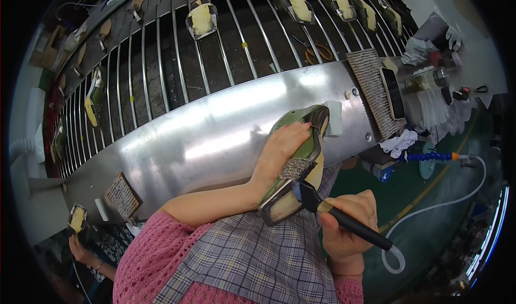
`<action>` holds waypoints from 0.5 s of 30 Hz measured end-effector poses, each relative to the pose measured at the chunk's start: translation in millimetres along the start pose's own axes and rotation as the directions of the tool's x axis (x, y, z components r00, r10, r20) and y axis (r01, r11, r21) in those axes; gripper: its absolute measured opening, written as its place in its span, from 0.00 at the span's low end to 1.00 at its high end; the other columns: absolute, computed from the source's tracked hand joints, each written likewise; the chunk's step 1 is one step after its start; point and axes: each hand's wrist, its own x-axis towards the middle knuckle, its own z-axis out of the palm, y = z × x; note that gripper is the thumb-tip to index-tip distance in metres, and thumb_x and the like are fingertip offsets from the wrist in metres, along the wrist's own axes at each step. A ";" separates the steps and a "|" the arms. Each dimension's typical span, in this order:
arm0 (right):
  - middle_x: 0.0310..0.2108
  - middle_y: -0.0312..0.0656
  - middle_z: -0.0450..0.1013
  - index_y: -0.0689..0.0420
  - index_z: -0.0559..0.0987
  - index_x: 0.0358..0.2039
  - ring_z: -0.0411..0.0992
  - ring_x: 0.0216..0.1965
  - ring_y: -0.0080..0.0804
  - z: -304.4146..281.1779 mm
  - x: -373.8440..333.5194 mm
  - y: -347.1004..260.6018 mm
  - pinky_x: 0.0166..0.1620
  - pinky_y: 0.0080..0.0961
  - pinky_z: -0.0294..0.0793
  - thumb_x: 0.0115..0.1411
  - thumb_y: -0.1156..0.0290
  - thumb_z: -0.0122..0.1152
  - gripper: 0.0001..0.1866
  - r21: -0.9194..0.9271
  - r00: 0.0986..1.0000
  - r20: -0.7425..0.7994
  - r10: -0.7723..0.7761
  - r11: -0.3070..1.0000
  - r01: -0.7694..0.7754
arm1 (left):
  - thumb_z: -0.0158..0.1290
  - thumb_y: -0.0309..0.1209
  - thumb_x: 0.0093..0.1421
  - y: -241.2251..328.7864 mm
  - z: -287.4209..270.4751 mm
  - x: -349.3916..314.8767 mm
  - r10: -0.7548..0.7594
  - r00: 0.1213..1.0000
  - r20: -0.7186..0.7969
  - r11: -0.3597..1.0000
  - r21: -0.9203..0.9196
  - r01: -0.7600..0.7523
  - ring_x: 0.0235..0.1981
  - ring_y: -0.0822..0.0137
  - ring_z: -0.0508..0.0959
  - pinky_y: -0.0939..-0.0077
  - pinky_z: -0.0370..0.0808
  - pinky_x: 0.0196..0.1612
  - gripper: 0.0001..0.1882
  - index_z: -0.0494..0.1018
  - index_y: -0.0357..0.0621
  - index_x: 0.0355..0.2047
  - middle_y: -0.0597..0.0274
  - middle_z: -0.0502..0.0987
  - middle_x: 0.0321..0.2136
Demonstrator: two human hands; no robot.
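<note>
Both busy: L hand (287,145) grasping green shoe (296,168), fingers over top; R hand (346,239) clenched round blk-handled tool (353,225), head at shoe's near end.

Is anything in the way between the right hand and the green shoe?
Just the black tool the right hand holds: its wide head is at the near end of the green shoe. Nothing else visible.
</note>
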 end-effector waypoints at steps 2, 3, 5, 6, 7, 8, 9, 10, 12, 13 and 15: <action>0.29 0.32 0.72 0.55 0.76 0.36 0.69 0.26 0.26 -2.2 1.8 -12.1 0.26 0.21 0.65 0.49 0.61 0.73 0.18 -0.148 0.999 -0.012 -0.053 0.988 0.051 | 0.55 0.28 0.54 0.5 2.0 -0.4 0.021 1.000 -0.002 1.000 0.022 -0.021 0.62 0.50 0.64 0.54 0.54 0.64 0.31 0.62 0.40 0.58 0.49 0.66 0.59; 0.29 0.33 0.71 0.56 0.76 0.37 0.68 0.26 0.27 -3.9 2.7 -18.0 0.26 0.22 0.65 0.50 0.62 0.72 0.18 -0.251 0.997 0.010 -0.079 0.965 0.079 | 0.55 0.29 0.54 2.9 1.3 0.2 0.005 1.000 0.004 1.000 0.012 -0.005 0.62 0.50 0.63 0.54 0.54 0.64 0.31 0.62 0.40 0.59 0.49 0.65 0.59; 0.30 0.33 0.71 0.55 0.76 0.37 0.67 0.26 0.27 -5.4 0.9 -14.2 0.27 0.23 0.65 0.51 0.62 0.71 0.17 -0.175 0.998 -0.021 -0.062 0.983 0.057 | 0.55 0.30 0.54 9.9 -1.7 5.1 -0.018 1.000 0.006 1.000 -0.008 0.018 0.62 0.49 0.63 0.54 0.54 0.65 0.32 0.61 0.40 0.59 0.48 0.65 0.59; 0.30 0.34 0.71 0.55 0.76 0.37 0.67 0.26 0.28 -6.5 -0.9 -10.8 0.27 0.23 0.65 0.51 0.62 0.71 0.17 -0.136 0.998 -0.036 -0.053 0.990 0.047 | 0.55 0.30 0.54 9.9 -1.6 5.0 -0.020 1.000 0.001 1.000 -0.002 0.020 0.62 0.49 0.63 0.54 0.54 0.64 0.32 0.61 0.39 0.59 0.48 0.65 0.59; 0.30 0.34 0.71 0.54 0.76 0.38 0.67 0.26 0.29 -7.9 -4.7 -6.9 0.28 0.24 0.65 0.51 0.62 0.71 0.17 -0.075 0.999 -0.038 -0.011 0.997 0.008 | 0.55 0.31 0.53 8.9 -1.0 4.2 -0.021 1.000 -0.002 1.000 0.005 0.021 0.62 0.49 0.63 0.54 0.54 0.64 0.32 0.61 0.39 0.59 0.47 0.65 0.59; 0.30 0.34 0.71 0.54 0.76 0.38 0.67 0.26 0.29 -5.7 -6.1 -5.9 0.28 0.24 0.65 0.52 0.61 0.70 0.17 -0.067 0.998 -0.063 -0.013 0.998 0.009 | 0.56 0.32 0.53 8.4 -0.6 4.1 -0.023 1.000 -0.006 1.000 0.011 0.023 0.62 0.49 0.63 0.54 0.55 0.64 0.32 0.61 0.39 0.59 0.47 0.64 0.59; 0.30 0.34 0.71 0.54 0.76 0.38 0.67 0.26 0.29 -2.9 -7.0 -5.4 0.28 0.24 0.65 0.52 0.61 0.70 0.17 -0.058 0.996 -0.087 -0.014 0.998 0.009 | 0.55 0.32 0.54 8.9 -0.3 5.3 -0.026 0.999 -0.019 1.000 -0.004 0.026 0.61 0.49 0.63 0.54 0.55 0.64 0.32 0.61 0.39 0.59 0.47 0.65 0.59; 0.29 0.34 0.71 0.53 0.76 0.38 0.67 0.26 0.29 -1.3 -7.2 -4.6 0.28 0.24 0.65 0.52 0.61 0.70 0.17 -0.048 0.994 -0.113 -0.015 0.999 0.010 | 0.55 0.32 0.54 10.3 0.7 7.8 -0.030 0.999 -0.032 0.999 -0.019 0.029 0.61 0.49 0.64 0.54 0.55 0.64 0.32 0.61 0.39 0.59 0.47 0.65 0.58; 0.31 0.34 0.70 0.54 0.76 0.39 0.65 0.25 0.29 0.7 -7.3 -4.3 0.27 0.22 0.65 0.51 0.65 0.70 0.17 -0.125 0.992 -0.106 -0.069 0.991 0.056 | 0.55 0.32 0.54 12.0 3.6 10.2 -0.040 0.998 -0.057 0.999 -0.025 0.038 0.60 0.49 0.64 0.55 0.56 0.63 0.32 0.61 0.39 0.59 0.47 0.65 0.58; 0.32 0.34 0.69 0.54 0.75 0.39 0.65 0.25 0.28 2.0 -10.5 -6.8 0.27 0.21 0.65 0.51 0.65 0.70 0.17 -0.181 0.991 -0.098 -0.089 0.981 0.070 | 0.55 0.32 0.54 11.7 5.6 9.1 -0.045 0.997 -0.069 0.999 -0.018 0.044 0.60 0.48 0.65 0.55 0.57 0.63 0.32 0.61 0.39 0.58 0.47 0.66 0.58; 0.34 0.33 0.68 0.55 0.75 0.40 0.64 0.25 0.25 7.0 -9.1 -13.4 0.26 0.19 0.64 0.48 0.67 0.70 0.19 -0.235 0.985 -0.073 -0.156 0.962 0.135 | 0.56 0.31 0.53 7.2 10.6 10.0 -0.040 0.995 -0.094 0.999 0.006 0.040 0.59 0.48 0.65 0.56 0.57 0.62 0.32 0.61 0.39 0.58 0.47 0.66 0.57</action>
